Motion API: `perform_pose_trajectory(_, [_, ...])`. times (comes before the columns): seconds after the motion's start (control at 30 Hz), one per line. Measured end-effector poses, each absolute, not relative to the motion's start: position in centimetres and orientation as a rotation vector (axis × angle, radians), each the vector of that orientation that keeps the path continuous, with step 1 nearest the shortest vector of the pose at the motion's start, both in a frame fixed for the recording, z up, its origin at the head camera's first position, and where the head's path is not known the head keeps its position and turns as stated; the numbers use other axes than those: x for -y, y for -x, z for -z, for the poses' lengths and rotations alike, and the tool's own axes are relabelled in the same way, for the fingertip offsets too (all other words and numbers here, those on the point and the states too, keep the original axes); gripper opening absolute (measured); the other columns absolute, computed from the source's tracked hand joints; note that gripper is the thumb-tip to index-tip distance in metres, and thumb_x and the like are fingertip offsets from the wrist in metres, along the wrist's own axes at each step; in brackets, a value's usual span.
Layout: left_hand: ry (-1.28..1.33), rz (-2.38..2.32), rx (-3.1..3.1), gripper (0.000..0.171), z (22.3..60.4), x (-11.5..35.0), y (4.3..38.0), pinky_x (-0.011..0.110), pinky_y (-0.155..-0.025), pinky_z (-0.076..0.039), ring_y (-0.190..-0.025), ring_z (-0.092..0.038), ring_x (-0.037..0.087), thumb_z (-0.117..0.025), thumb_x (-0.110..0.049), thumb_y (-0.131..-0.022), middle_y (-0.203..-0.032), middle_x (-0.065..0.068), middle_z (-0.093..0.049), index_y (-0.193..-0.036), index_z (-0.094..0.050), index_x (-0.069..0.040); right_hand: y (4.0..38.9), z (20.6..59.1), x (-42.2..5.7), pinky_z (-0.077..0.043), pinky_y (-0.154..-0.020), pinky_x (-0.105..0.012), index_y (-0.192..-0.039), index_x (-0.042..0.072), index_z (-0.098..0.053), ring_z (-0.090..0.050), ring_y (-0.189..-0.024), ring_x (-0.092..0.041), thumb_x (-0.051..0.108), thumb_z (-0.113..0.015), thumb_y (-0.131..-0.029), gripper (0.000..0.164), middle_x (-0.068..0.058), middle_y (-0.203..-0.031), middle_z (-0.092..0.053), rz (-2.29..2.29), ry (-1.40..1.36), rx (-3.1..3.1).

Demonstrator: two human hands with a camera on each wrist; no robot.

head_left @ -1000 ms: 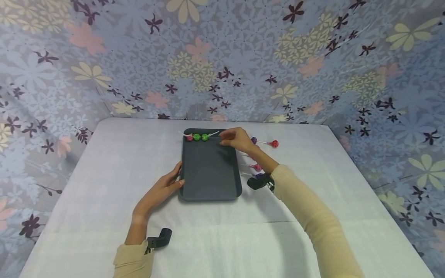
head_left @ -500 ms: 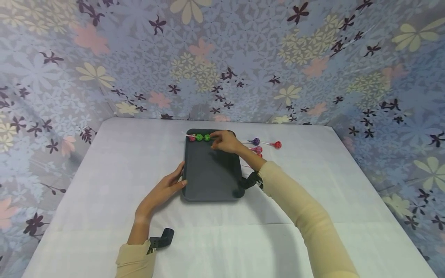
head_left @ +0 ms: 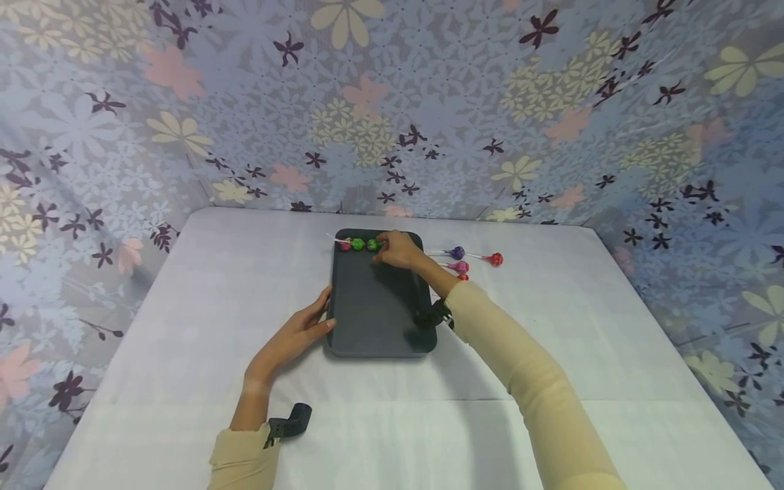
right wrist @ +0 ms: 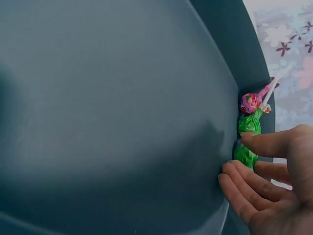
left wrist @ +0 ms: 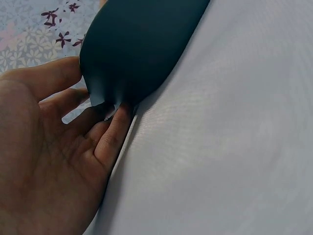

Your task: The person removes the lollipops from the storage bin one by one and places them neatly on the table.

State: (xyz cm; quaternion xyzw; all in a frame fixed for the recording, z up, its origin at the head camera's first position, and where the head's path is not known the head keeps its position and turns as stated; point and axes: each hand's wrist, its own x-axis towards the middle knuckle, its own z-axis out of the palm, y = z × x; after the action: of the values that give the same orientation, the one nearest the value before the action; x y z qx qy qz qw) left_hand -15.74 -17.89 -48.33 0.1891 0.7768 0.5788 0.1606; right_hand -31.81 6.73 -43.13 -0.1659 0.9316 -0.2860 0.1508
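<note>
In the head view, a person in beige sleeves [head_left: 533, 374] works at a white-covered table [head_left: 392, 442] before a floral backdrop [head_left: 392, 102], the left hand [head_left: 297, 330] at the left side of a dark gray tray [head_left: 380, 327] and the right hand [head_left: 404, 253] at its far end. Along that far edge lie, from left to right, a pink lollipop [head_left: 344, 245], an inner green lollipop [head_left: 357, 244] and an outer green lollipop [head_left: 372, 245], the last at the right hand's fingertips. Just right of the tray, on the table, are a purple lollipop [head_left: 456, 252], a red lollipop [head_left: 496, 258], a second pink lollipop [head_left: 461, 267] and a second red lollipop [head_left: 463, 277], partly covered by the right arm. In the left wrist view, the left hand's fingers, extended and parted, touch the tray's side. In the right wrist view, one digit crosses where the two green lollipops meet, other fingertips beside the outer one; whether the hand pinches or merely touches it cannot be told. A white stick [right wrist: 277, 88] slants over the tray's rim.
</note>
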Motion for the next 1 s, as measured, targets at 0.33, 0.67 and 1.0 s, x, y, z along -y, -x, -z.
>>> perform_pose_trajectory(0.33, [-0.561, -1.655, -2.205, 0.073, 48.0, 17.8, 15.8, 0.051, -0.120, -0.019, -0.149, -0.013, 0.036, -0.051, -0.028, -0.103, -0.164, 0.012, -0.004, -0.158, -0.006, -0.012, 31.5, 43.1, -6.3, -0.055, -0.083, -0.038, -0.115, 0.008, -0.069, -0.067, -0.094, -0.025, 0.038, -0.068, -0.091, 0.039, -0.012, -0.107, -0.072, 0.761, 0.495, -2.737])
perform_pose_trajectory(0.67, [-0.583, -1.644, -2.219, 0.072, 48.3, 17.9, 15.9, 0.052, -0.119, -0.019, -0.149, -0.011, 0.038, -0.049, -0.025, -0.104, -0.164, 0.015, -0.002, -0.158, -0.004, -0.010, 31.2, 43.6, -6.8, -0.053, -0.084, -0.036, -0.099, 0.008, -0.070, -0.065, -0.090, -0.023, 0.023, -0.076, -0.086, 0.021, -0.009, -0.096, -0.072, 0.664, 0.665, -2.772])
perform_pose_trajectory(1.0, [-0.576, -1.653, -2.220, 0.072, 48.2, 17.8, 15.7, 0.050, -0.120, -0.019, -0.149, -0.013, 0.036, -0.051, -0.025, -0.103, -0.164, 0.012, -0.003, -0.158, -0.006, -0.012, 31.1, 43.4, -8.0, -0.056, -0.089, -0.034, -0.102, 0.003, -0.067, -0.068, -0.102, -0.026, 0.002, -0.081, -0.076, 0.029, -0.012, -0.106, -0.072, 0.779, 0.690, -2.708])
